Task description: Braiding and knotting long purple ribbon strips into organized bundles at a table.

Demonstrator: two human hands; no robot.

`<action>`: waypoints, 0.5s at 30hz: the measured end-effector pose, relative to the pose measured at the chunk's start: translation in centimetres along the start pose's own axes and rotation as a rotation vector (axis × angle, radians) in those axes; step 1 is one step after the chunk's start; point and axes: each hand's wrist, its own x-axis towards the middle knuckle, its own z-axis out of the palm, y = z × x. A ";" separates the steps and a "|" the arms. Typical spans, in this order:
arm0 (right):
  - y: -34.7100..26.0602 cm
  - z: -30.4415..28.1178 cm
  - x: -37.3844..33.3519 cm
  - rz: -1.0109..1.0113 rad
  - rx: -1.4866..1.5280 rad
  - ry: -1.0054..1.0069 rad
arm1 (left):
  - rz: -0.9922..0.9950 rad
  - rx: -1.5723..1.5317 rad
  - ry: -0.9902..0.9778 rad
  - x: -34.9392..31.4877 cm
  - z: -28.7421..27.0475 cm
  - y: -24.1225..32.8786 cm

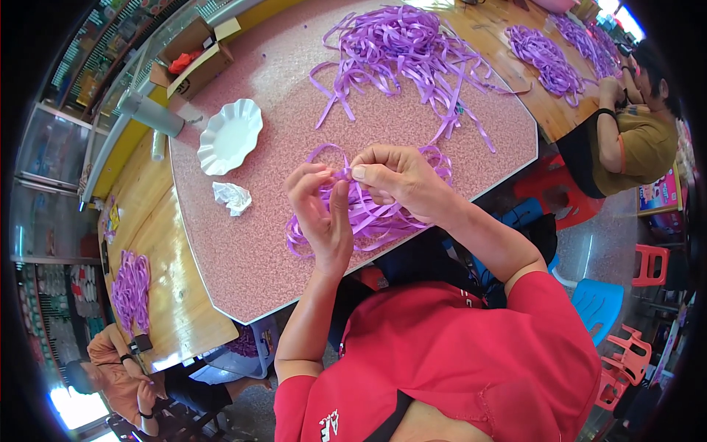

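Note:
Over the near part of the pink speckled table, both my hands meet at a purple ribbon. My left hand pinches it between thumb and fingertips. Right beside those fingertips, my right hand is closed on the same ribbon, thumb against index finger. A ribbon loop rises just behind the fingers. Under both hands lies a small heap of purple ribbons, partly hidden by them. A larger tangled ribbon pile covers the far side of the table, with loose ends trailing toward me.
To the left are a white scalloped plate, a crumpled tissue, a grey tumbler and an open cardboard box. Two people sit at wooden tables, left and right, beside more purple ribbons. A blue stool stands behind right.

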 end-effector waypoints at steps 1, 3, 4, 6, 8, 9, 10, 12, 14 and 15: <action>0.0 0.0 0.0 0.026 0.076 -0.011 | 0.174 0.284 -0.023 0.3 -0.3 0.2; 0.1 0.0 0.1 0.028 0.072 -0.006 | 0.347 0.567 -0.047 1.0 -0.9 0.6; 0.0 0.0 0.1 0.030 0.067 -0.003 | 0.464 0.716 -0.097 1.3 -1.2 0.9; -0.2 -0.3 0.2 0.044 0.052 -0.018 | 0.584 0.868 -0.147 1.7 -1.6 1.2; -0.3 -0.5 0.3 0.058 0.036 -0.032 | 0.671 0.904 -0.110 1.9 -1.7 1.2; -0.3 -0.5 0.3 0.057 -0.019 -0.022 | 0.672 0.904 -0.111 1.9 -1.7 1.3; -0.4 -0.5 0.4 0.056 -0.074 -0.013 | 0.666 0.925 -0.113 1.9 -1.6 1.4; -0.8 -0.6 0.3 0.036 -0.103 -0.015 | 0.660 0.946 -0.113 2.0 -1.6 1.4; -0.8 -0.5 0.2 0.016 -0.132 -0.017 | 0.588 0.911 -0.094 1.9 -1.3 1.2; -0.7 -0.3 0.1 -0.075 -0.145 -0.006 | 0.588 0.911 -0.093 1.9 -1.2 1.3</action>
